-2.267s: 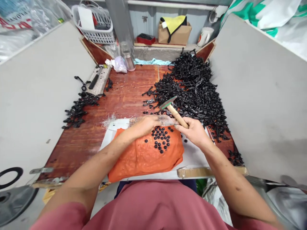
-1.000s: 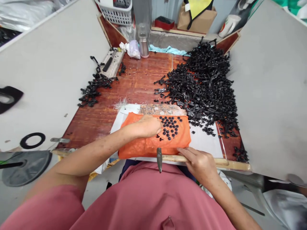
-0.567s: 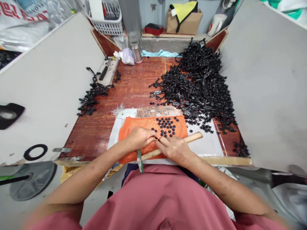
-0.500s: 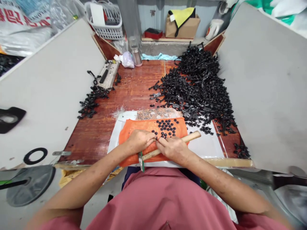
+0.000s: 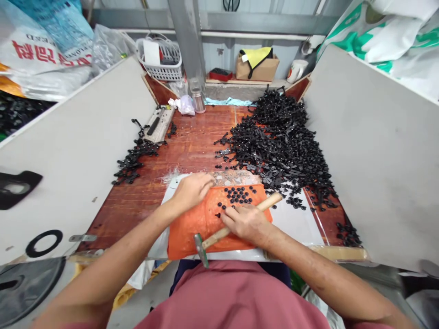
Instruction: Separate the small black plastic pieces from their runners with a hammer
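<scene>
My right hand (image 5: 246, 222) is wrapped round the wooden handle of a hammer (image 5: 265, 201). The hammer lies slantwise over an orange cloth (image 5: 188, 233), its metal head near the table's front edge. Small round black plastic pieces (image 5: 238, 195) stand in rows on the cloth, just beyond my right fingers. One small black piece (image 5: 218, 215) sits by my right fingertips, apart from the rows. My left hand (image 5: 192, 191) hovers over the cloth's upper left edge, fingers loosely curved and pointing right; I see nothing in it.
A large heap of black plastic parts (image 5: 281, 141) covers the table's right side. A smaller pile (image 5: 137, 157) lies at left, near a second hammer (image 5: 156, 122) on a board. Tall grey panels (image 5: 370, 137) flank the table. A flask (image 5: 198, 98) stands at the back.
My left hand has moved up and left, away from my right fingers. The right hand stays on the hammer handle. The camera view has tilted up.
</scene>
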